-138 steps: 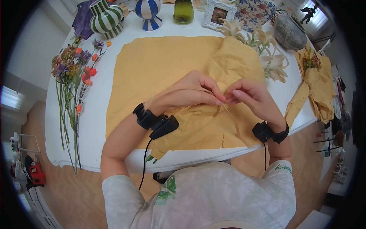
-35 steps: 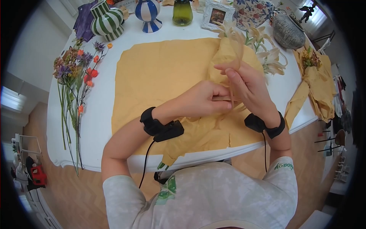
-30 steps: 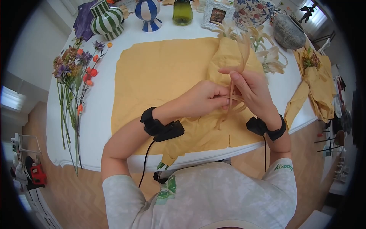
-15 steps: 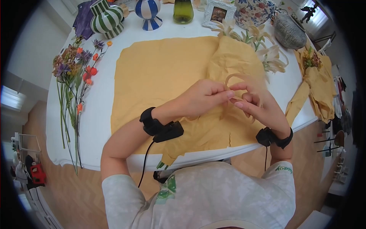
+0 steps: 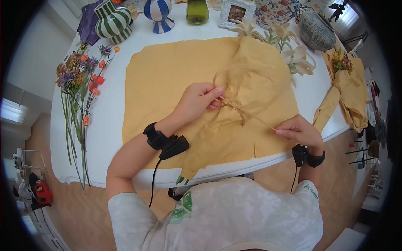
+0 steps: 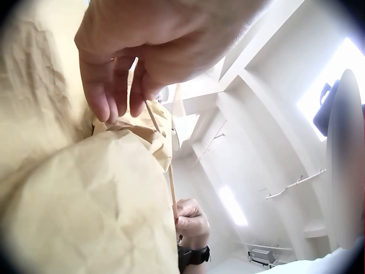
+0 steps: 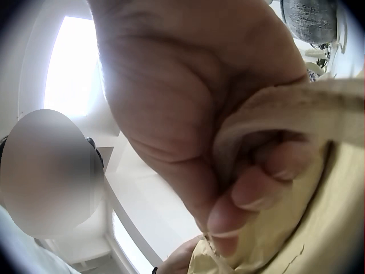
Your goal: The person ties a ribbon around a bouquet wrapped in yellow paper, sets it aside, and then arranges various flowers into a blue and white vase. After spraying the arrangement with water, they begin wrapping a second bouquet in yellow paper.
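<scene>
A bouquet wrapped in yellow paper [image 5: 213, 138] lies diagonally, cream lilies [image 5: 298, 62] at its upper end and green stem ends [image 5: 181, 180] at the lower. At its gathered middle the left hand [image 5: 199, 100] pinches a thin beige ribbon [image 5: 255, 117] between thumb and fingers. Lower right, the right hand [image 5: 299, 130] pinches the ribbon's other stretch, drawn straight between the hands. A loose loop of ribbon arcs above the left hand. In the right wrist view, ribbon [image 7: 268, 111] also passes through the curled fingers of the right hand [image 7: 188, 114].
Loose flowers [image 5: 75, 92] with long stems lie at the left. Along the back stand a green-striped vase [image 5: 113, 21], a blue-striped vase [image 5: 158, 10], a green glass vase [image 5: 197, 11], a photo frame [image 5: 237, 14] and a grey pot [image 5: 317, 31]. Another wrapped bouquet [image 5: 349, 92] is at the right.
The hands have moved apart, the left one to the left and the right one down and right. The ribbon, looped close between the fingers before, now stretches straight across the bouquet's middle.
</scene>
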The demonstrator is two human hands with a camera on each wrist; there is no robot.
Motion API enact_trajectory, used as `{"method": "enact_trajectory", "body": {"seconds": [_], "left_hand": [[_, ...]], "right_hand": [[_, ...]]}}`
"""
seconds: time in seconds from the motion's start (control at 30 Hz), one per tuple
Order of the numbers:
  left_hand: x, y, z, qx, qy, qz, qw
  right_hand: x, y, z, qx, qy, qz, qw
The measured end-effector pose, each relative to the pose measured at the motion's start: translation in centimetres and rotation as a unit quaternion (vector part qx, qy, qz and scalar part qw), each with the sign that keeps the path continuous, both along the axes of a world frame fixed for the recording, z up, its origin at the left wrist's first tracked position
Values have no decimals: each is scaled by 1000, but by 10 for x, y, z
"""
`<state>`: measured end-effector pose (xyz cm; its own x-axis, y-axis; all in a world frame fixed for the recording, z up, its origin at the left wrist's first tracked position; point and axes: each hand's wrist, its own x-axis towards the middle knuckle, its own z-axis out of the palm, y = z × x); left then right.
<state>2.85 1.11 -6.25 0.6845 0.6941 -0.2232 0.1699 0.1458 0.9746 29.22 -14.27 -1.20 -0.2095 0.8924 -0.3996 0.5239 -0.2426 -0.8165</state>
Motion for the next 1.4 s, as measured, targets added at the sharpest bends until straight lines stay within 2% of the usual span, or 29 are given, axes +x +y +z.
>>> {"method": "enact_trajectory", "body": {"seconds": [0.07, 0.1, 0.13, 0.17, 0.3, 0.4, 0.53, 0.6, 0.73, 0.8, 0.9, 0.97, 1.0, 1.07, 1.1, 1.17, 1.2, 1.27, 1.4], "left_hand": [[2, -1, -2, -30, 9, 16, 999], [2, -2, -3, -61, 17, 33, 997], [4, -5, -3, -60, 18, 32, 998], [6, -10, -1, -106, 14, 48, 993], [12, -13, -4, -227, -7, 64, 972], [17, -17, -5, -263, -36, 94, 960], [25, -19, -9, -263, -44, 115, 957], [28, -23, -3, -249, -10, 146, 957], [32, -27, 2, -230, 13, 151, 961], [35, -28, 6, -275, -42, 193, 941], [33, -28, 15, -277, -42, 169, 945], [32, -28, 20, -285, -48, 159, 944], [31, -27, 22, -296, -52, 150, 942], [28, -24, 15, -304, -56, 138, 941], [27, -22, 11, -315, -61, 126, 939], [24, -21, 6, -323, -72, 117, 936], [23, -21, 6, -333, -82, 107, 933], [23, -24, 11, -336, -76, 103, 933], [18, -25, 16, -353, -92, 80, 928]], "right_hand": [[5, 3, -11, 20, -26, 53, 998], [4, 5, -16, 20, -25, 53, 998], [3, 8, -19, 36, -57, 70, 995], [1, 10, -22, 52, -89, 87, 991], [-4, 14, -27, 53, -96, 94, 989], [-2, 14, -30, 54, -72, 99, 991], [0, 14, -34, 66, -45, 99, 992], [-1, 13, -33, 64, -46, 101, 992], [-14, 19, -31, 65, -63, 120, 989], [-22, 25, -34, 78, -61, 119, 988], [-37, 37, -39, 95, -38, 92, 990], [-47, 44, -41, -50, -17, 39, 998], [-52, 46, -48, -47, -17, 39, 998], [-64, 44, -65, -76, 206, -71, 973], [-70, 44, -67, -74, 206, -71, 973], [-83, 47, -68, -105, 412, -155, 892], [-88, 49, -67, -105, 412, -155, 892], [-94, 52, -64, -80, 497, -120, 856], [-91, 55, -82, -95, 523, -112, 840]]}}
